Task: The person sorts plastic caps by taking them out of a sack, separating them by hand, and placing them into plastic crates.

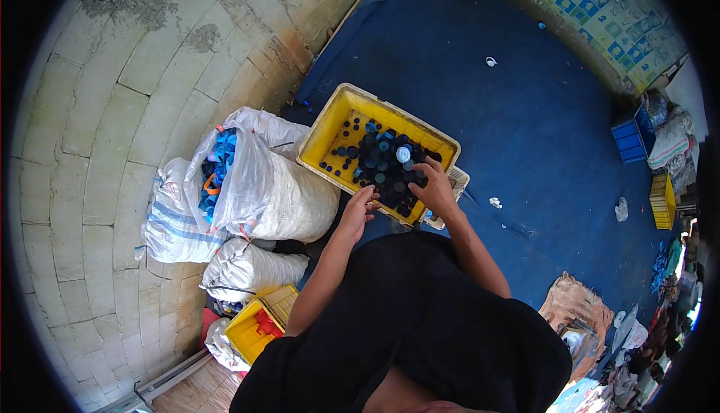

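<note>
A yellow crate (337, 117) in front of me holds many dark bottle caps (379, 164), mostly black and dark blue, heaped toward its right side. One pale blue cap (403, 154) stands out on top of the heap. My right hand (433, 187) reaches over the crate's near right side, fingers apart and bent down toward the caps. At the near rim, my left hand (360, 210) is loosely bent, with fingers and thumb apart and nothing visible in it. Whether the right fingertips touch any caps is hard to make out.
Left of the crate stand white sacks (296, 196); an open bag shows blue caps (218, 166). A smaller yellow crate (241, 333) with red pieces (267, 323) sits lower left. Blue sheeting (525, 136) covers the floor. A blue crate (628, 140) stands far right. A block wall (97, 151) bounds the left.
</note>
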The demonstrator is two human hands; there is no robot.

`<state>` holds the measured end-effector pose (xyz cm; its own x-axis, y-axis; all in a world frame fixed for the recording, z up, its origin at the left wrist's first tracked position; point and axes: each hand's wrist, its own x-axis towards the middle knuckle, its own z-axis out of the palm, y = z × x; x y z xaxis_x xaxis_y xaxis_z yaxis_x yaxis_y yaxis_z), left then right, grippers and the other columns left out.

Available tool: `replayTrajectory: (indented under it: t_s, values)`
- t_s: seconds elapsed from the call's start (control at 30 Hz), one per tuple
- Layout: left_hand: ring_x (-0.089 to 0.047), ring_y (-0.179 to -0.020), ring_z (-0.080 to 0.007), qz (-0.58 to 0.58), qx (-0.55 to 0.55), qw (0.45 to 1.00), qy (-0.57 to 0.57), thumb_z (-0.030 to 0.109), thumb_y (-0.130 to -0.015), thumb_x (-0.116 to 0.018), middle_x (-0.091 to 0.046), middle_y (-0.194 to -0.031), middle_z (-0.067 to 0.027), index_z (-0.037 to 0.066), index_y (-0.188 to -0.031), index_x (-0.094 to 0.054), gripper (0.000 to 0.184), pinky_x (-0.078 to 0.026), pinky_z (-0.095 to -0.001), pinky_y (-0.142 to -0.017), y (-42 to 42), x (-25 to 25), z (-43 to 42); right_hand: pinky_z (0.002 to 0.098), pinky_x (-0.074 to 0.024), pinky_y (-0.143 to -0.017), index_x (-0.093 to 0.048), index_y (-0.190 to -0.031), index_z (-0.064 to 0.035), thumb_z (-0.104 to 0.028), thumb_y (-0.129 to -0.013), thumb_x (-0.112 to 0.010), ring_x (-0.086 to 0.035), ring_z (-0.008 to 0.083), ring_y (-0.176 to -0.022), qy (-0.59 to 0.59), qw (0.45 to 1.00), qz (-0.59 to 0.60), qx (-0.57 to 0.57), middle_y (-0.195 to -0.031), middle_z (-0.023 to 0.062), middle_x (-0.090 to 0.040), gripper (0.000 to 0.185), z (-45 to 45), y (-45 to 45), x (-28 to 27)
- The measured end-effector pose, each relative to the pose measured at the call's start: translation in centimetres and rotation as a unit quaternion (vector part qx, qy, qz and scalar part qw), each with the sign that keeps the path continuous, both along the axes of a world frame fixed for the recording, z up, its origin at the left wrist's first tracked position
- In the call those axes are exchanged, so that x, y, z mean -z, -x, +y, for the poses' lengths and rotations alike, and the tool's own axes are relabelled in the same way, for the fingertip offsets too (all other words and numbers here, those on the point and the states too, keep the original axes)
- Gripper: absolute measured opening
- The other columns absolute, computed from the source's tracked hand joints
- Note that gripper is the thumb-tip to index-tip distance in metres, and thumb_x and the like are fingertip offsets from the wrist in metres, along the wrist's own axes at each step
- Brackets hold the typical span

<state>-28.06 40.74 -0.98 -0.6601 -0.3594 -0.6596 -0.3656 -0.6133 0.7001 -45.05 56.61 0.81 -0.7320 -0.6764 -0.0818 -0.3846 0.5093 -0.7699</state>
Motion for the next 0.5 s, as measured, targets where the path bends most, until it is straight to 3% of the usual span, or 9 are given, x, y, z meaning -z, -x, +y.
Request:
replayTrajectory:
  t_s: [0.3,0.5]
  values:
    - [-0.056,-0.09,-0.0114,-0.03,-0.053,0.996,-0.073,0.04,-0.098,-0.051,-0.06,-0.104,0.0023,0.018,-0.119,-0.058,0.031,-0.04,-0.028,-0.074,-5.0,1.5,-1.5,0.0375,-0.0502,-0.091,-0.066,-0.115,-0.008,-0.029,-0.079,-0.074,-0.061,0.0308,-0.102,-0.066,0.977,-0.114,-0.17,-0.123,0.0187,-0.055,0.043,-2.5,-3.3,1.7]
    - [-0.057,-0.091,-0.0128,-0.001,-0.097,0.993,-0.073,0.04,-0.096,-0.053,-0.06,-0.106,0.0011,0.016,-0.118,-0.057,0.033,-0.041,-0.0304,-0.077,-7.9,1.2,-4.7,0.0359,-0.0538,-0.081,-0.066,-0.114,-0.007,-0.026,-0.081,-0.074,-0.065,0.0272,-0.09,-0.057,0.963,-0.087,-0.248,-0.116,0.0152,-0.058,0.04,-8.4,-6.1,0.6]
